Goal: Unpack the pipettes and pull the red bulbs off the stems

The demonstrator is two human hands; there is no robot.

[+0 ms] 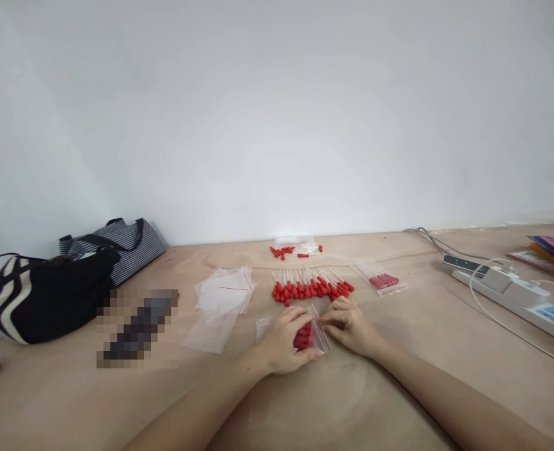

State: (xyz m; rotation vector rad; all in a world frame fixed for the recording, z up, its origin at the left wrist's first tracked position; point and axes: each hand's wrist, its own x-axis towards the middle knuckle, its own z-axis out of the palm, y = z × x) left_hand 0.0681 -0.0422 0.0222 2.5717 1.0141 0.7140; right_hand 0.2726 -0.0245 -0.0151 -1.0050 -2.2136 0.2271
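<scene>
A small clear zip-lock bag [323,340] with red stripes along its opening lies in front of me, red pieces [304,338] inside it. My left hand [281,343] curls over the bag's body, thumb and fingers gripping its sides. At the striped end, my right hand [351,327] is closed, its fingertips pinching the bag's edge. Just beyond both hands is a row of thin pale sticks with red bulb-shaped ends [305,289], the red ends towards me. Another zip-lock bag [390,289] holding red pieces rests to the right of the row.
Flat clear bags [225,291] lie overlapped at left. Loose red pieces [282,252] and a clear bag [298,242] sit near the wall. Fabric bags [70,294] and a blurred-out dark object [138,329] are farther left. A power strip [516,300] with cables is at right.
</scene>
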